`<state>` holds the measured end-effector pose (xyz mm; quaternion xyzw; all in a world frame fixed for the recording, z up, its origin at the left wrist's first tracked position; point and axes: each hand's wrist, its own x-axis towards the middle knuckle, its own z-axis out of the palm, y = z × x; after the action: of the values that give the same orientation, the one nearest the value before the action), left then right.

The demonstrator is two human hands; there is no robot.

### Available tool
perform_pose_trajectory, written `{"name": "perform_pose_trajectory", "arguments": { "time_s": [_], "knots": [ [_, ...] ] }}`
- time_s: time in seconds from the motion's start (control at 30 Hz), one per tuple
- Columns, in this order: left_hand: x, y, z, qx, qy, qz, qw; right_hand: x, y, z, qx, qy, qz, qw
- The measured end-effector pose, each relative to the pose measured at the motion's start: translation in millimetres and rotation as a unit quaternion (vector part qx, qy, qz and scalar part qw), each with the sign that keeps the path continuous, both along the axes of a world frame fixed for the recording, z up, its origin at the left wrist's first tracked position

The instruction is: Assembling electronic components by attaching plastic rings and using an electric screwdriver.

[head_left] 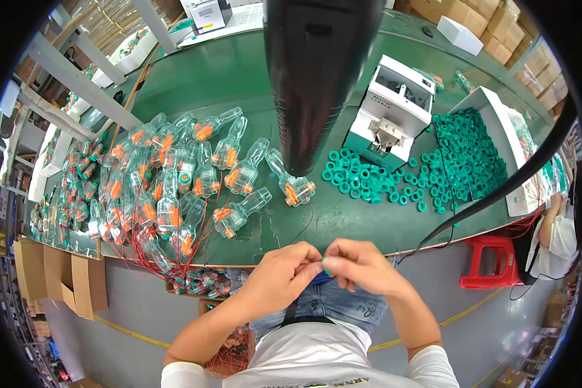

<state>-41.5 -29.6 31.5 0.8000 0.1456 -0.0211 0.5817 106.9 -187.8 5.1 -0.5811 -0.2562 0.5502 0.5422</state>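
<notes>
My left hand [279, 277] and my right hand [363, 266] meet fingertip to fingertip just off the front edge of the green table [291, 242]. Both are closed in a pinch. A tiny bit of green [328, 272] shows between the fingertips; its kind is hidden. Beyond my hands lies a clear plastic bottle-shaped piece with an orange insert [297, 192]. Many similar clear pieces [242, 174] with orange inserts and red wires are heaped to the left. Green rings [362, 178] are scattered to the right, with a larger pile [469, 155] spilling from a white tray [507, 142].
A white machine [394, 107] stands behind the rings. A black post [317, 71] blocks the middle view, and a black cable [491, 197] crosses on the right. A red stool [488, 262] and another person [553, 239] are at right; an open cardboard box [61, 275] stands at left.
</notes>
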Motion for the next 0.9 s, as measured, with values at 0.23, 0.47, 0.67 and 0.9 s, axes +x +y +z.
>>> {"name": "perform_pose_trajectory", "arguments": {
  "time_s": [0.23, 0.47, 0.67, 0.9],
  "knots": [
    [-3, -9, -18, 0.110, -0.107, 0.019, 0.988, -14, 5, -10, 0.057, -0.273, 0.036, 0.960],
    [14, -17, -61, 0.267, -0.138, 0.032, 0.953, 21, 61, 60, 0.070, -0.542, -0.095, 0.832],
    [59, -17, -88, 0.380, -0.237, -0.007, 0.894, 13, 153, 121, 0.414, -0.124, -0.073, 0.899],
    [49, -9, -87, 0.327, -0.210, 0.039, 0.921, 107, 104, 88, 0.446, -0.309, -0.306, 0.783]
  ]
}}
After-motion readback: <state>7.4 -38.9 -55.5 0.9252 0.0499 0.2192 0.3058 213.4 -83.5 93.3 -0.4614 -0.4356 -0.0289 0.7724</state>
